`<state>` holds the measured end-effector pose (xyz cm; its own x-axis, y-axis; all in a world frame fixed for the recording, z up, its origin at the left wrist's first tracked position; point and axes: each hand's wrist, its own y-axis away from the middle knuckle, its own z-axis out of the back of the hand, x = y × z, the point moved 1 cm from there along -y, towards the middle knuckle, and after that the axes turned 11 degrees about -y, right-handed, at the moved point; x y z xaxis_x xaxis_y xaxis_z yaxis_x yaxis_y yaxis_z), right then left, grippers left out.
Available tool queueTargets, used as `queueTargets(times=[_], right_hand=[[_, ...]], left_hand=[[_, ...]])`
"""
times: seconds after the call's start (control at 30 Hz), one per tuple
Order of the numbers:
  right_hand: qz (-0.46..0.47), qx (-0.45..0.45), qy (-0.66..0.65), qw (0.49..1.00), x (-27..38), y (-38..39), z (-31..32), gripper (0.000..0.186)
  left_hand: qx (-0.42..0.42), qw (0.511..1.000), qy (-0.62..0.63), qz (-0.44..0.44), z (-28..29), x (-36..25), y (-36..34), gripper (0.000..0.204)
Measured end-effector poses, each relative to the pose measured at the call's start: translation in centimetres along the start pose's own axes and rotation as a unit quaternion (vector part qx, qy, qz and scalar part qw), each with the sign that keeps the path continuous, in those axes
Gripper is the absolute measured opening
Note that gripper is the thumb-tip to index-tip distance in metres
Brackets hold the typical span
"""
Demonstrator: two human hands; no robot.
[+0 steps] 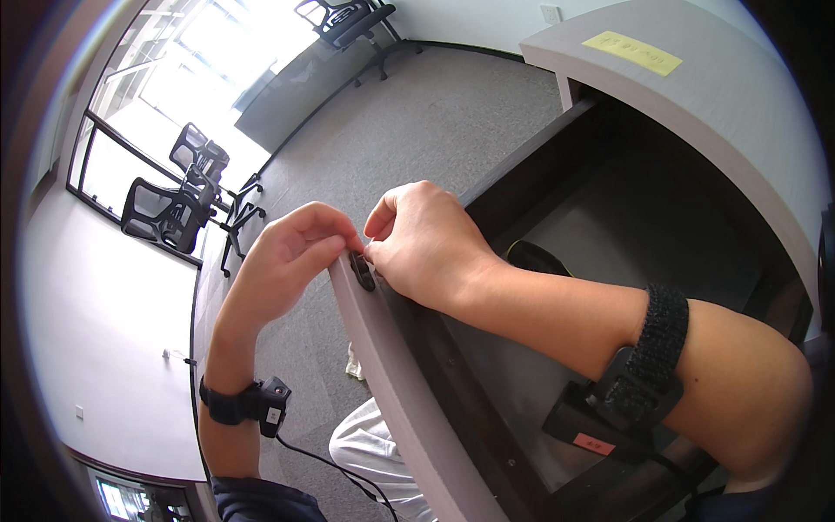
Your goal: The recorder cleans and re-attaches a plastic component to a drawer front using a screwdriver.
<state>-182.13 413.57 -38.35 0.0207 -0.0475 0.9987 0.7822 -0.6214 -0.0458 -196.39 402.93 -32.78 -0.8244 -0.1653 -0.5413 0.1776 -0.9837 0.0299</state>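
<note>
Both my hands meet at the top edge of a pulled-out drawer's pale grey front panel (387, 348). A small dark fitting (362, 272) sits on that edge, just below my fingertips. My left hand (291, 261) comes from the outer side, thumb and fingers pinched together by the fitting. From over the drawer, my right hand (426, 242) bends down with its fingertips pinched close to the left ones. Whatever lies between the fingers is hidden or too small to name. Inside the dark drawer, a black item with a thin yellow edge (537, 258) shows partly behind my right wrist.
The drawer belongs to a grey cabinet (696, 100) at the right, with a yellow note (632, 53) on top. Black mesh chairs (165, 213) stand by the bright window. Strapped devices (271, 406) with cables are on my arms. My leg in pale trousers (374, 452) is beside the panel.
</note>
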Motion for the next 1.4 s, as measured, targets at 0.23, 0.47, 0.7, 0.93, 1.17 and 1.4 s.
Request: queueTargets(times=[0.23,0.47,0.7,0.93,1.17,1.4], right_hand=[[-0.006,0.008,-0.017,1.0,0.0,0.2,0.1,0.026],[0.009,-0.016,-0.028,0.999,-0.3,0.2,-0.3,0.024],[0.039,-0.018,-0.041,0.998,-0.5,0.1,-0.3,0.022],[0.02,-0.011,-0.017,1.0,-0.6,0.2,-0.4,0.022],[0.027,-0.009,-0.074,0.997,-0.9,-0.1,-0.4,0.022],[0.035,0.004,-0.068,0.997,-0.9,-0.2,-0.5,0.02]], left_hand=[[-0.01,1.0,-0.004,0.014,0.2,-0.4,0.0,0.016],[-0.028,0.996,-0.08,-0.007,0.1,-0.6,0.3,0.016],[-0.022,1.0,-0.004,0.012,-0.2,-0.3,0.4,0.016],[-0.017,1.0,-0.001,0.004,0.1,-0.4,0.4,0.017],[-0.027,0.99,-0.13,-0.035,0.7,-1.1,-0.3,0.027],[-0.022,0.998,-0.051,-0.016,1.2,-0.7,0.1,0.033]])
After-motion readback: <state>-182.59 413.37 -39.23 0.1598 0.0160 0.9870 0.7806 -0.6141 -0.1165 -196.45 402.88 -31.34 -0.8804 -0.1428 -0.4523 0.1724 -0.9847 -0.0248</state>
